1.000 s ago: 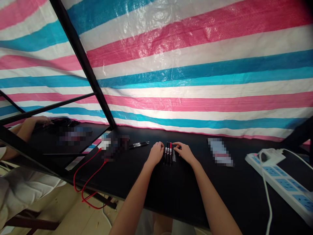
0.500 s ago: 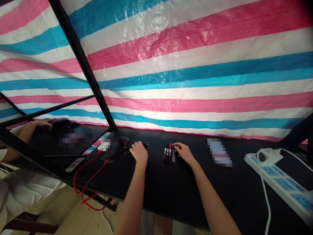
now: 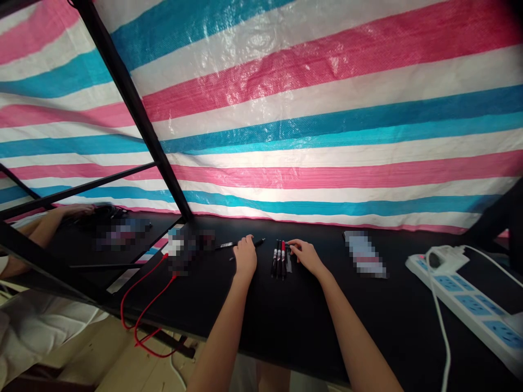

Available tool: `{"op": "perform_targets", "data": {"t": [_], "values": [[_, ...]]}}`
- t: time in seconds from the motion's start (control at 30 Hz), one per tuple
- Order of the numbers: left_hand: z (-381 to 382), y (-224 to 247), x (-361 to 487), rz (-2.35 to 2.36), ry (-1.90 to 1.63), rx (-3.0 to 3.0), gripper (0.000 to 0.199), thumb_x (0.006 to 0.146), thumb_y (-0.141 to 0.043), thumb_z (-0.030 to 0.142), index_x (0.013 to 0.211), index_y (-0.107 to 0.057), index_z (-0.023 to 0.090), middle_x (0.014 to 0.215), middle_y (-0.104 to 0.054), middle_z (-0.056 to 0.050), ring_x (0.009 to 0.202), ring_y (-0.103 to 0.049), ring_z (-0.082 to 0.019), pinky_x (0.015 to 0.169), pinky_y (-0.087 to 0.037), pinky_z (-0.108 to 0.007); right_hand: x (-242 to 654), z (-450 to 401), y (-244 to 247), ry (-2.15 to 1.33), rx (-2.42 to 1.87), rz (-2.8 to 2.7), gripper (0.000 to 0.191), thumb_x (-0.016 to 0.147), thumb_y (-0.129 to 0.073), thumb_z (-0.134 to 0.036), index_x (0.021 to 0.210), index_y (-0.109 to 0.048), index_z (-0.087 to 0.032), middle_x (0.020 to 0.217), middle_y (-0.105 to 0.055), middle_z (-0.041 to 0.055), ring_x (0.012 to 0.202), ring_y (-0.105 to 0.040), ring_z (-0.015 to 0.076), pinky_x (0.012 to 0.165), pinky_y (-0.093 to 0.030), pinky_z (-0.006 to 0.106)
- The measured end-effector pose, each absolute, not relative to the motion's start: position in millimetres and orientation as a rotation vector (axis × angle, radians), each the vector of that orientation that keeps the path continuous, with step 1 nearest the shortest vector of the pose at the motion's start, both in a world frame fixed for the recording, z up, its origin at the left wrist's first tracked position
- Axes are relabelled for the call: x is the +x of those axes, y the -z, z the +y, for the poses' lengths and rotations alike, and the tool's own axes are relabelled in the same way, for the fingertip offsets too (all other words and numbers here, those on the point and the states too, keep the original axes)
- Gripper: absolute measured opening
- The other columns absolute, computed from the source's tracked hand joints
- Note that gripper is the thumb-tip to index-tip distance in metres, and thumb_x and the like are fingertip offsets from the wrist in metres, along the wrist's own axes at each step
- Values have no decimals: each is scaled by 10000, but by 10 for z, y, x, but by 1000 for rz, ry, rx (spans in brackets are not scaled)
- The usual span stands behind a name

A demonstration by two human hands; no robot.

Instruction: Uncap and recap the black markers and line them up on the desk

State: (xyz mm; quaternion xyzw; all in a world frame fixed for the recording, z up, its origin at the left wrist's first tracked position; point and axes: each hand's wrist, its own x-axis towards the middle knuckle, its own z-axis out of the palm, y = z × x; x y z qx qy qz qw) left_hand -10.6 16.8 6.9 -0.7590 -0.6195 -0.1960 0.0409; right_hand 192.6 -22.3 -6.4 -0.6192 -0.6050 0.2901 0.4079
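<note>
Side by side on the black table (image 3: 302,321) lie several pens: black markers (image 3: 279,259) with white labels, a red-topped marker (image 3: 283,258) and a slim greyish pen (image 3: 289,263) at the right end. My right hand (image 3: 305,256) rests beside this row, its thumb and fingertips closed at the top of the greyish pen. To the left of the row, my left hand (image 3: 245,257) is closed over a black marker (image 3: 226,245) held crosswise, whose ends stick out on both sides. The fingers of that hand are partly hidden from above.
A blurred phone-like item (image 3: 365,255) lies to the right, with a white power strip (image 3: 469,299) and cable beyond it. At left are blurred items with red cables (image 3: 141,294), a black metal post (image 3: 134,114) and another person's arm (image 3: 44,231). Striped sheeting (image 3: 327,125) hangs behind.
My left hand has moved right, towards the row, and the black marker has come along with it. My right hand stays at the greyish pen.
</note>
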Motion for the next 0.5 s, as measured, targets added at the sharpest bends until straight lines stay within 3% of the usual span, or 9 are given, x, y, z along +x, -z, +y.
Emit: {"op": "perform_targets", "data": {"t": [0.3,0.5], "values": [[194,-48,-99,-1911,650,-2305,328,830,-446,190,1157,-431,193,955,-561,-80,928,-474,-225,796,-304,-342,1928,-218,82,-710,-1551,-1538,258,794,-440,-264,955,-624,-181,659,-619,-2,394,-487,79,490,-413,219],[64,-194,-29,-1736,877,-2287,335,887,-311,243,1191,-453,236,1088,-515,-100,969,-432,-240,819,-292,-370,1886,-233,31,-679,-1501,-1547,277,806,-434,-294,991,-615,-195,678,-610,-8,414,-496,79,504,-418,219]]}}
